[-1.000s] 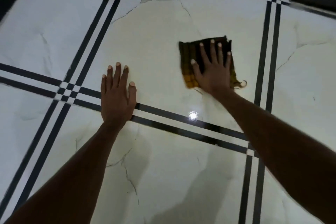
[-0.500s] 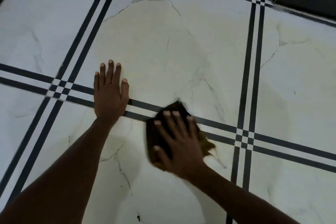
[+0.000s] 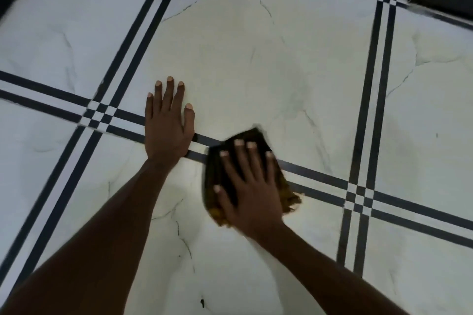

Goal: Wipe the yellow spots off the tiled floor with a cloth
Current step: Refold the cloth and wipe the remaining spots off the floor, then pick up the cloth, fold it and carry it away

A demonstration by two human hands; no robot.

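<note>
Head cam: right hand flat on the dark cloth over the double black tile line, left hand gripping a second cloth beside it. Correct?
Not quite. The left hand grips nothing: the head view shows it flat on the bare floor, fingers straight, palm across the black lines. There is only one cloth. The rest stands: the right hand lies flat on the dark cloth over the double black tile line.

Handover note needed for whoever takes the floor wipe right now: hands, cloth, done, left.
Left hand: flat on the floor, fingers straight, across the dark double line, holding nothing.
Right hand: fingers spread, pressing the cloth flat on the floor, over the same line.
Cloth: dark, stained yellow at its near edge.
Done: no clear yellow spots show on the visible tiles.
Left: a small dark speck near the bottom edge; under the cloth is hidden, check there.
</note>
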